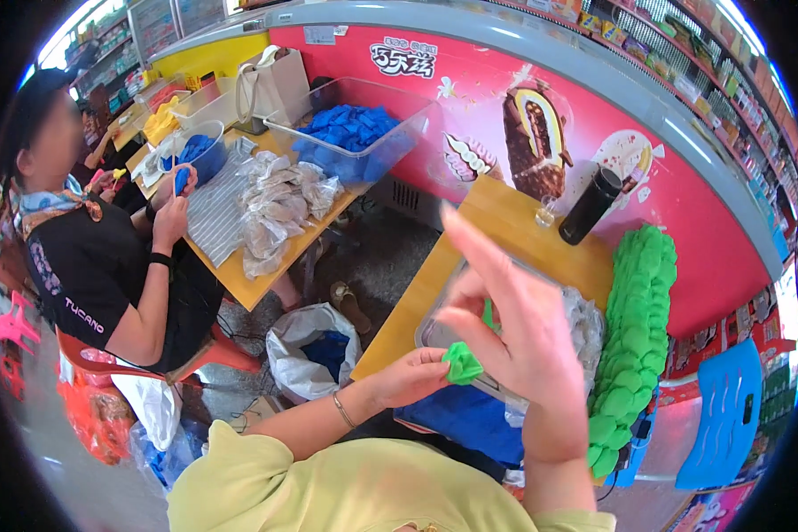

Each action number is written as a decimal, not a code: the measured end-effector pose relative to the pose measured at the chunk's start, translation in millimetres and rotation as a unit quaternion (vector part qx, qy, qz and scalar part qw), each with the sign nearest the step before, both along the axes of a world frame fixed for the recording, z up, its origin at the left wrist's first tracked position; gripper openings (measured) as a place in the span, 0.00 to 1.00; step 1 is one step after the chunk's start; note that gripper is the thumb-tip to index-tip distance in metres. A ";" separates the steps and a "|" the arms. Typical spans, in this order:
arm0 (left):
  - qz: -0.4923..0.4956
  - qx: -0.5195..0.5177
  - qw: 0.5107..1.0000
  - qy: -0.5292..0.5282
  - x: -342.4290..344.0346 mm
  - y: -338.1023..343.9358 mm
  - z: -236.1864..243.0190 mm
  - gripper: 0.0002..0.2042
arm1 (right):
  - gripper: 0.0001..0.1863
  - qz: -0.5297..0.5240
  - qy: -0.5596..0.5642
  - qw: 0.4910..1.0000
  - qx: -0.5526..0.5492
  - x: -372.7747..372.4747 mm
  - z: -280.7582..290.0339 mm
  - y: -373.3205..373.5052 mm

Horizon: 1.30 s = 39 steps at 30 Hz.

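My left hand [410, 376] pinches a small bright green folded piece [463, 364] that looks like cloth or soft foam. Raised close to the camera, my right hand [519, 328] has its thumb and forefinger spread apart. A bit of green shows between them; I cannot tell whether it lies behind the hand. Beneath the hands is a shallow tray [429, 333] on the wooden table [452, 239], partly covered by my right hand. Clear plastic wrapping [585, 332] lies right of that hand, beside a long stack of scalloped green pieces [634, 346].
A black flask [591, 206] stands at the table's back. Left, a co-worker [106, 248] holds a blue piece at another table [257, 285] with plastic bags [279, 208] and a clear bin of blue pieces [390, 160]. A white sack [293, 377] sits on the floor; a blue chair [723, 417] is right.
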State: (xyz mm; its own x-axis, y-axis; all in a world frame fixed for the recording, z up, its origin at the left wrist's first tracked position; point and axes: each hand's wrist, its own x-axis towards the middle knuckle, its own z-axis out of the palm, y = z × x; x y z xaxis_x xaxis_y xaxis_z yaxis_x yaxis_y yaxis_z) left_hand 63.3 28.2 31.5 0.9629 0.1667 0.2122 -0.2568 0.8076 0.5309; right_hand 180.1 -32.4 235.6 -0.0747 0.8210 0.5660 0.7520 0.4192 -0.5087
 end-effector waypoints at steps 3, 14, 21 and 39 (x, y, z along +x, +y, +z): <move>0.084 0.008 0.992 0.099 5.0 -6.0 17.5 0.16 | 0.36 0.051 0.032 0.989 0.136 -28.4 41.6 12.5; 0.198 0.025 0.980 -0.016 14.7 0.0 35.9 0.11 | 0.10 -0.181 0.220 0.952 -0.112 27.6 -80.1 -37.5; 0.216 0.060 0.973 0.054 26.2 -13.0 39.3 0.09 | 0.07 -0.124 0.341 0.929 -0.072 26.9 -140.3 -52.0; 0.167 0.056 0.983 0.059 14.5 8.5 25.2 0.10 | 0.03 -0.078 0.422 0.888 -0.164 21.2 -132.3 -37.2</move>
State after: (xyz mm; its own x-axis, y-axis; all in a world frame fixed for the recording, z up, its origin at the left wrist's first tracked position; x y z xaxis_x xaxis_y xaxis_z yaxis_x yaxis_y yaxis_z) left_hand 77.8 36.7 56.7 0.8778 0.4587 0.1376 -0.4285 0.6241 0.6534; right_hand 201.3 -69.6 103.3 0.3927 0.9147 0.0950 0.0807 0.0687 -0.9944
